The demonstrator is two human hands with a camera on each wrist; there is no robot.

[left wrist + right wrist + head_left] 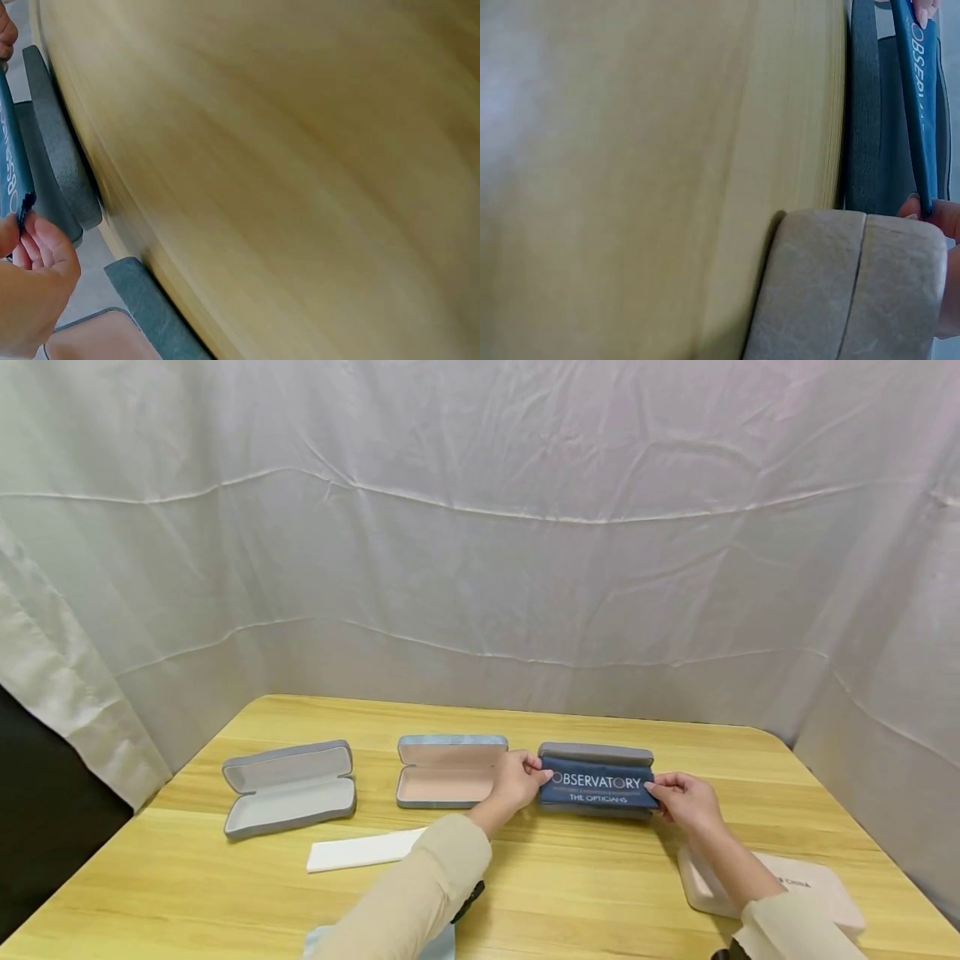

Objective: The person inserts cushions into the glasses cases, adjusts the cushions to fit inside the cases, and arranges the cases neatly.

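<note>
Just right of the pink-lined case (435, 787) on the tabletop (577, 877), the left hand (517, 781) and right hand (686, 802) are pinching opposite ends of a navy cloth (597, 789), holding it over a grey case (596, 749). Left of the pink-lined case, a pale-lined case (292, 808) is standing open; in front, leftward, a white strip (363, 850) is lying; rightward, nearer the person, a beige case (821, 885) is resting.

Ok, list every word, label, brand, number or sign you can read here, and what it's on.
"OBSERVATORY": dark blue fabric.
"THE OPTICIANS": same dark blue fabric, lower down.
Line between those two: too small to read.
"CHINA": pale case; what precedes it is unclear beside the right forearm.
</note>
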